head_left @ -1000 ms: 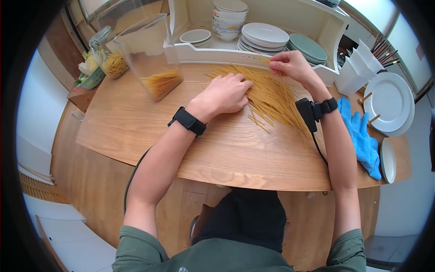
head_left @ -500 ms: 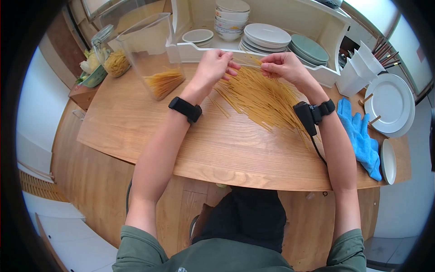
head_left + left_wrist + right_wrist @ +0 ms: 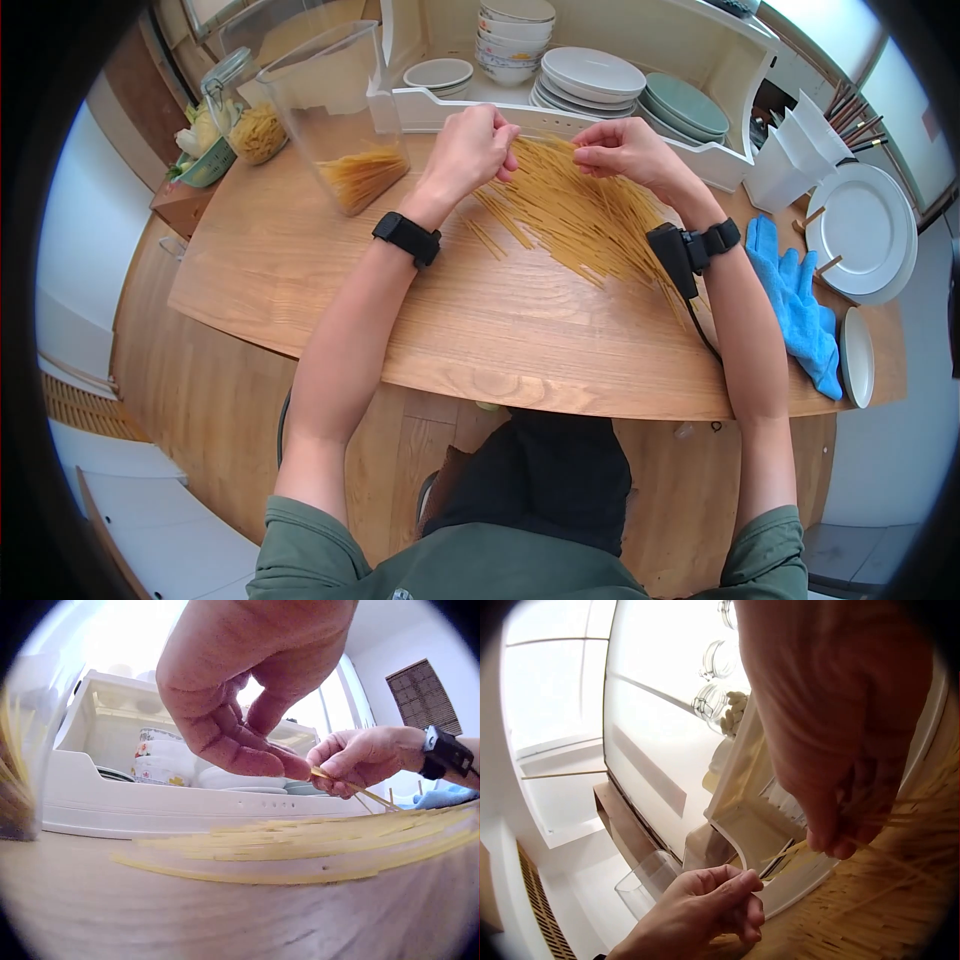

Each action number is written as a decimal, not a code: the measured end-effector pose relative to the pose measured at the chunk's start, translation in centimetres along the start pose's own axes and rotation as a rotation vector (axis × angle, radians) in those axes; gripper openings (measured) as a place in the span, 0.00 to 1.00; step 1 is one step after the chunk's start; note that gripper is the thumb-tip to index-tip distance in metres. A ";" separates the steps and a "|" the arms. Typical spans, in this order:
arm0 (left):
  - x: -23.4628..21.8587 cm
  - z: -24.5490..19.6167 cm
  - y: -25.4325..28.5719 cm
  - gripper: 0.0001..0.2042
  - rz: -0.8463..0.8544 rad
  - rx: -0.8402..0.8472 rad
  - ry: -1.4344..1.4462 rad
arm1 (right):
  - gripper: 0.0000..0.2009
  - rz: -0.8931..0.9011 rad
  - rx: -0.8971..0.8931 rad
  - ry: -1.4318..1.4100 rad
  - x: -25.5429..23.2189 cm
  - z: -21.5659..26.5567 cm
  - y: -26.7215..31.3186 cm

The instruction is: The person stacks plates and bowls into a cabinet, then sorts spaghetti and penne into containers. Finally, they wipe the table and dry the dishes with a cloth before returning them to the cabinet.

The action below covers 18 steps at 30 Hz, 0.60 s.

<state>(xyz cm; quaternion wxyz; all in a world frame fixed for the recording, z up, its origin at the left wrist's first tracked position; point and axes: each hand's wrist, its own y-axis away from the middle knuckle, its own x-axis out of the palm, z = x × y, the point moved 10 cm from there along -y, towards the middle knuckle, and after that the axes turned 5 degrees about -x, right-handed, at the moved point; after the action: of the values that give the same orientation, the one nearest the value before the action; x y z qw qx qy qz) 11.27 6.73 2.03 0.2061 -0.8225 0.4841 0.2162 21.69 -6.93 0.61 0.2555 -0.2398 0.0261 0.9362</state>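
Observation:
A wide heap of dry spaghetti point(image 3: 580, 215) lies loose on the wooden table, strands pointing many ways. Over its far side my right hand point(image 3: 635, 152) pinches a few strands between thumb and fingers. Those strands point(image 3: 793, 859) stretch across to my left hand point(image 3: 470, 155), whose thumb and forefinger pinch their other end in the right wrist view. Both hands are raised above the heap, a short gap apart. Left of them, a tall clear container point(image 3: 330, 110) stands tilted-looking, with a bundle of spaghetti point(image 3: 362, 178) inside.
Behind the heap is a white shelf point(image 3: 440, 112) with stacked bowls point(image 3: 514, 40) and plates point(image 3: 592, 75). At right are a blue glove point(image 3: 795, 300), racked white plates point(image 3: 860, 230) and a small dish point(image 3: 856, 355). A pasta jar point(image 3: 250, 125) stands at far left.
My left hand has lifted off the heap, moved away from me and its fingers have closed near the right hand. The right hand has shifted slightly left, still pinching strands.

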 end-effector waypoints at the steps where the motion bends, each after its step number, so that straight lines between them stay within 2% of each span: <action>1: 0.0 -0.1 0.1 0.10 -0.001 0.002 -0.009 | 0.13 0.000 0.000 0.000 0.0 -0.2 -0.1; 9: 0.0 -0.3 0.2 0.10 -0.001 0.018 -0.059 | 0.13 0.028 -0.009 -0.005 0.1 -0.2 -0.3; 14: 0.2 0.1 -0.2 0.11 0.055 0.051 0.094 | 0.14 -0.002 -0.021 -0.004 -0.7 -0.2 -0.3; 18: 0.3 -0.3 0.1 0.11 0.059 0.072 -0.003 | 0.14 0.008 -0.020 -0.017 -1.1 -0.5 -0.3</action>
<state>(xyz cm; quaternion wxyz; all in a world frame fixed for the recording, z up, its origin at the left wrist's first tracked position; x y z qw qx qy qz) 11.36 6.33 2.14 0.2300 -0.7994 0.5155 0.2060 22.86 -7.22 0.73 0.2495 -0.2344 0.0153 0.9395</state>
